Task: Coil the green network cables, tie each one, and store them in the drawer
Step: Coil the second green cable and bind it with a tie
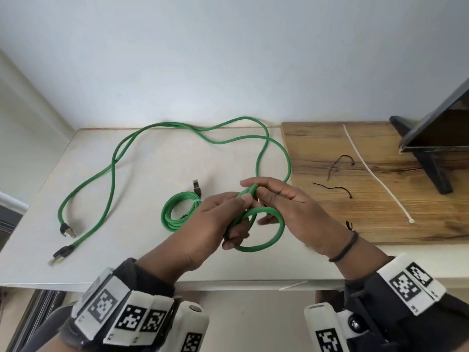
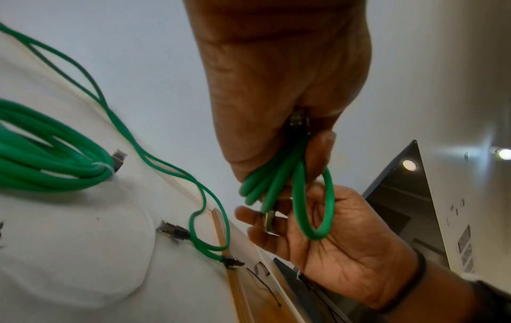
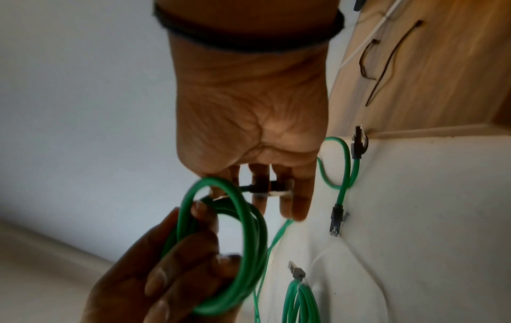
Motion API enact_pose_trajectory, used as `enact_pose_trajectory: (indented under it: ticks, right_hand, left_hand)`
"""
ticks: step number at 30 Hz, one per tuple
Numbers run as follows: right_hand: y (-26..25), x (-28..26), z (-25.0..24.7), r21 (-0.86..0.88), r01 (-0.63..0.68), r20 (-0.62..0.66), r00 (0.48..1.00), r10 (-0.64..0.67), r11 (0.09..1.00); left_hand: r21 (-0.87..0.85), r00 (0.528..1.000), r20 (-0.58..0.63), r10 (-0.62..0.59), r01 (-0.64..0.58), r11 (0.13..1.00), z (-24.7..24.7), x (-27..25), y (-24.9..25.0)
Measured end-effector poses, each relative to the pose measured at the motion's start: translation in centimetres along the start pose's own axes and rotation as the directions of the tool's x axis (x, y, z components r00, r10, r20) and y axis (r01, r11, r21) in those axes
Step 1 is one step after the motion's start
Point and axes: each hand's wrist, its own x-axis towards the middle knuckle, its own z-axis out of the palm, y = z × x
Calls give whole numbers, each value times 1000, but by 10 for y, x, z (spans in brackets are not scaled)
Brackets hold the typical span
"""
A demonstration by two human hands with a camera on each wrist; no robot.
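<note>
My left hand [image 1: 218, 217] grips a small coil of green cable [image 1: 269, 240] above the white table [image 1: 152, 262]. My right hand [image 1: 291, 207] curls its fingers over the top of that coil. In the right wrist view one plug [image 3: 265, 190] of the cable sits between the right fingers. The other plug [image 2: 298, 119] is tucked in my left palm. A second coil [image 1: 166, 217], bound with a white tie, lies on the table just left of my hands. A long loose green cable [image 1: 113, 163] sprawls across the table, with both plugs [image 1: 67, 229] at the front left. No drawer is in view.
A wooden board [image 1: 330, 224] lies to the right, carrying a long white zip tie [image 1: 375, 174] and thin black ties [image 1: 340, 163]. A dark screen on a stand [image 1: 431, 133] stands at the far right. Another white tie [image 1: 291, 285] lies at the table's front edge. A wall runs behind.
</note>
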Motion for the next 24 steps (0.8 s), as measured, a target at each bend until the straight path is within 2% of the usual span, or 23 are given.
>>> enact_pose_trajectory:
  ticks: [2, 4, 7, 11, 14, 17, 21, 24]
  right_hand:
    - [1, -1, 3, 114, -44, 87, 996, 35, 993]
    - [2, -1, 3, 94, -39, 130, 991, 26, 995]
    - [5, 0, 4, 9, 52, 88, 995, -53, 999]
    - [8, 0, 12, 183, 64, 50, 996, -74, 981]
    - [10, 1, 12, 208, 81, 64, 993, -97, 975]
    - [8, 1, 10, 236, 103, 73, 990, -123, 966]
    - [9, 3, 10, 119, 119, -92, 990, -109, 986]
    - [9, 2, 19, 145, 130, -177, 979, -104, 981]
  left_hand:
    - [-63, 998, -51, 22, -26, 998, 0, 1, 0]
    - [-102, 997, -67, 26, -32, 994, 0, 1, 1]
    - [-212, 999, 24, -26, 31, 977, 3, -2, 2]
    - [-347, 984, 162, -69, 122, 930, 1, -4, 8]
    - [-199, 992, 117, -50, 73, 977, -2, -5, 7]
    - [-2, 1000, 4, 1, -1, 1000, 1, -4, 3]
    - [356, 975, -108, 196, -146, 923, 6, -5, -1]
    - [342, 943, -208, 258, -177, 923, 19, -5, -4]
